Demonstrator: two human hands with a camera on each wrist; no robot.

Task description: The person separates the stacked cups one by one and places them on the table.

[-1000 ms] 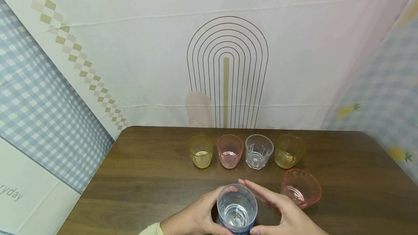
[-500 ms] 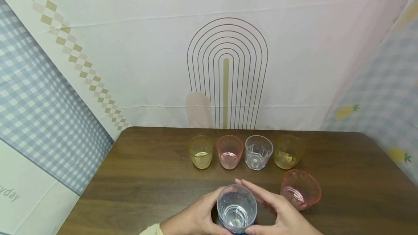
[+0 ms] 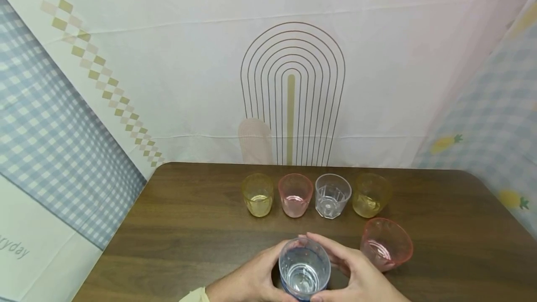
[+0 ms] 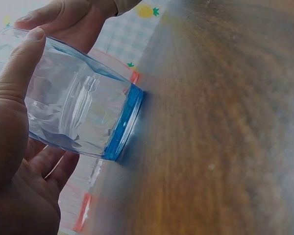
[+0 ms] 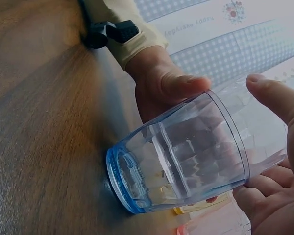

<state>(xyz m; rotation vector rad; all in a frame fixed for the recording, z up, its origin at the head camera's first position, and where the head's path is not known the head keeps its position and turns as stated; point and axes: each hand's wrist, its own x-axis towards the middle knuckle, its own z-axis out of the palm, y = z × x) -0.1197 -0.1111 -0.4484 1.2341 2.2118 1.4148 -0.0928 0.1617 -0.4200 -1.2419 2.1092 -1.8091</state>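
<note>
A clear plastic cup (image 3: pixel 304 262) is nested inside a blue-bottomed cup (image 5: pixel 130 178), both upright at the table's near side. In the head view my left hand (image 3: pixel 262 271) curves round the pair from the left, its thumb in front. My right hand (image 3: pixel 356 267) holds from the right, fingers behind and thumb in front. The right wrist view has the right thumb (image 5: pixel 277 95) and fingers on the upper cup, above the blue cup's rim. The left thumb (image 4: pixel 22 61) lies along the cup wall. The blue base sits right at the tabletop.
Along the back stand a yellow cup (image 3: pixel 258 199), a pink cup (image 3: pixel 295 199), a clear faceted cup (image 3: pixel 331 197) and another yellow cup (image 3: pixel 371 197). A larger pink cup (image 3: pixel 386 246) is just beyond my right hand on the wooden table (image 3: pixel 176 227).
My right hand has drawn in a little to the left, its fingers and thumb closing nearer round the cups. The left hand and the other cups stay put.
</note>
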